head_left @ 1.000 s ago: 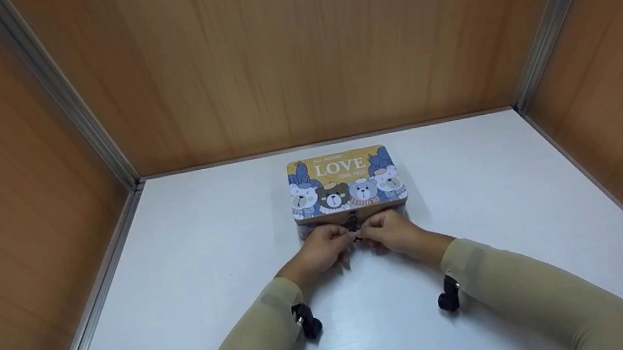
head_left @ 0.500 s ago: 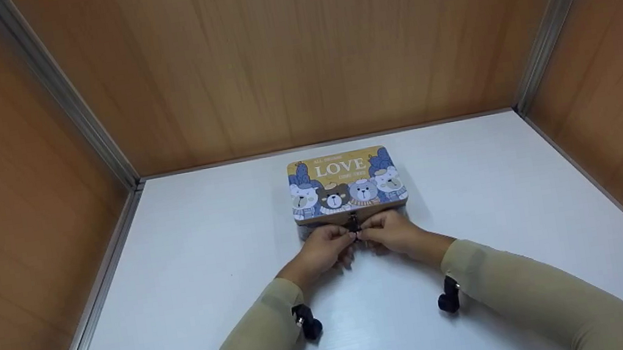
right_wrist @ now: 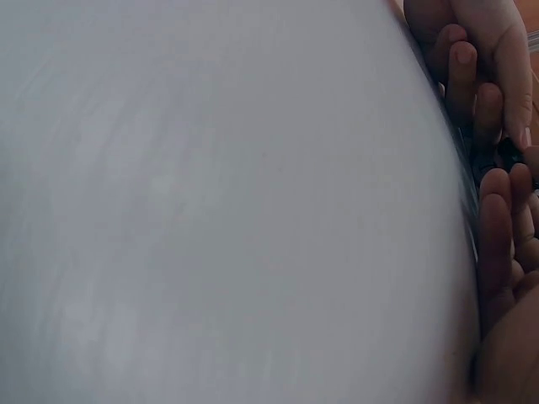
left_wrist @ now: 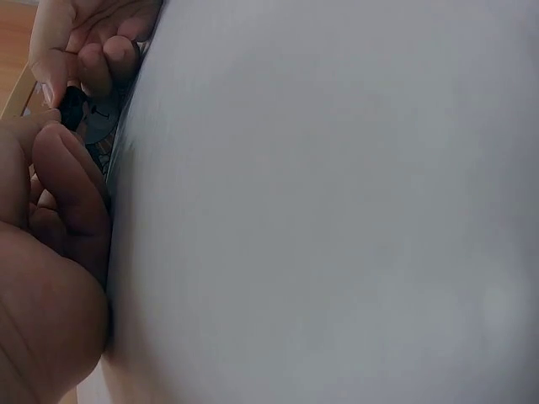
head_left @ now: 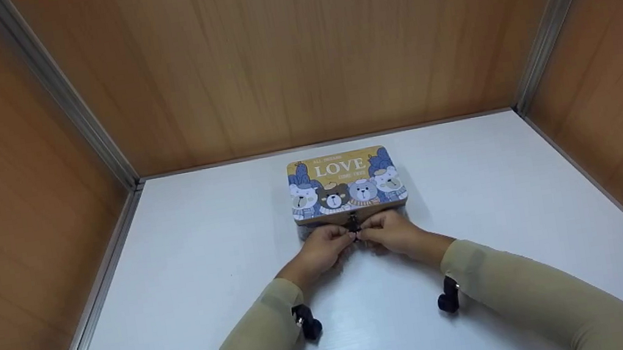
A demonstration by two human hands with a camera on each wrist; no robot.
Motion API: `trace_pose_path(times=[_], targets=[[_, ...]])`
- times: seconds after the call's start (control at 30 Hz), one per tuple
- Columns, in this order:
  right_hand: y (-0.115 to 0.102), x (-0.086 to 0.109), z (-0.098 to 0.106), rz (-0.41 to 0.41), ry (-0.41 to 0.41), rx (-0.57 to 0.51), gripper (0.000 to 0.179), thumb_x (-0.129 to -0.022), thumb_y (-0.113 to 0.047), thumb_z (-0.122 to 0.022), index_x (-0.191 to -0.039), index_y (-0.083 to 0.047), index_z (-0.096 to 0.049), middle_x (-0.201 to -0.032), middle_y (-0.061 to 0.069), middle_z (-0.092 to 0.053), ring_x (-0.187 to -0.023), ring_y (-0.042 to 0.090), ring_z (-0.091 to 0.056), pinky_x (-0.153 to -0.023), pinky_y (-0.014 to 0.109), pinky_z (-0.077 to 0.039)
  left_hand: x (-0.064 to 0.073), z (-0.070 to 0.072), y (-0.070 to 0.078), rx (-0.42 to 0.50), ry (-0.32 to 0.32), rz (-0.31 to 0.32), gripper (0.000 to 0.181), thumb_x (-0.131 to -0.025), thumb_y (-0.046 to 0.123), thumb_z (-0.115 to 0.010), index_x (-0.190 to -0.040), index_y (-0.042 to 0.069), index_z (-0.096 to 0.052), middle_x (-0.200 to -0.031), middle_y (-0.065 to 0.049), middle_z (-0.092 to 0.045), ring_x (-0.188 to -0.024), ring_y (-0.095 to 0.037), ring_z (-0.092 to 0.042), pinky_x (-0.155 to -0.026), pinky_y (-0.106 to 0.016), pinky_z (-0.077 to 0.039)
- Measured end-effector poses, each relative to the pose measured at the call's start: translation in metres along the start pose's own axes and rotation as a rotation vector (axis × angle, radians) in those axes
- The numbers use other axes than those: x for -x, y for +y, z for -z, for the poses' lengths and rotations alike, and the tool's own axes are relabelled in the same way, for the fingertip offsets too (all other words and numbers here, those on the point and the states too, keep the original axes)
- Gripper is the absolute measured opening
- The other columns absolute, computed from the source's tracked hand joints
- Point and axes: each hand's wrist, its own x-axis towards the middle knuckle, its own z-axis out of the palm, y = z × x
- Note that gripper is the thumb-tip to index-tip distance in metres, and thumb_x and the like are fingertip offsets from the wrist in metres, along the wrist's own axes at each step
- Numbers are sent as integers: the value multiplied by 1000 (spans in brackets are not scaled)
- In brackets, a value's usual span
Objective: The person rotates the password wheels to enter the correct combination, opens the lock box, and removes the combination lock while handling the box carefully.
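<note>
A rectangular tin box (head_left: 343, 179) with "LOVE" and cartoon bears on its lid sits on the table, lid down. At the middle of its front edge hangs a small black lock (head_left: 354, 225) by the clasp; its details are mostly hidden by fingers. From the left side, my left hand (head_left: 323, 246) pinches the lock between thumb and forefinger. My right hand (head_left: 392, 232) pinches it from the other side, thumb tips nearly meeting. In the left wrist view the black lock (left_wrist: 72, 108) shows between both hands' fingertips. The right wrist view catches only part of the lock (right_wrist: 509, 151).
A white table (head_left: 205, 246) lies under the box and forearms. Wooden panels (head_left: 304, 46) with metal corner strips (head_left: 63, 82) close in the back and both sides. A small black device (head_left: 307, 322) is strapped to each wrist.
The box and arms stay where they were. Only slight finger movement shows at the lock, with the left hand's lower fingers shifting a little.
</note>
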Motion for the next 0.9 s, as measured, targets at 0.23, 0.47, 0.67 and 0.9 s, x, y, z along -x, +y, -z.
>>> trace_pose_path(times=[0.23,0.47,0.67,0.9], targets=[[-1,1,0,-3,-7,-16,13,-100,-14,-78,-104,-2,-82,-73,-3,-70,-67,10,-65,-61,23,-56,1,1,2,-9,1,16,23,-113,22,-69,-106,2,-78,-78,2,-63,-62,-8,-53,-55,-22,-42],[0,0,-1,-27,-9,-39,18,-102,-13,-76,-111,1,-83,-81,-3,-75,-71,9,-69,-62,23,-59,2,2,3,-21,-7,29,24,-114,24,-69,-108,4,-79,-76,3,-60,-60,-8,-50,-54,-23,-41],[0,0,-1,-31,-8,-44,18,-103,-13,-75,-111,1,-83,-80,-2,-73,-71,9,-68,-63,23,-60,2,3,3,-13,-17,44,24,-114,25,-69,-110,4,-79,-78,3,-61,-62,-8,-51,-55,-23,-42],[0,0,-1,-19,-19,-42,17,-104,-12,-73,-107,0,-84,-76,-3,-71,-69,9,-68,-63,23,-60,3,2,3,-30,-19,40,24,-114,26,-68,-109,4,-79,-80,2,-62,-64,-9,-53,-56,-23,-43]])
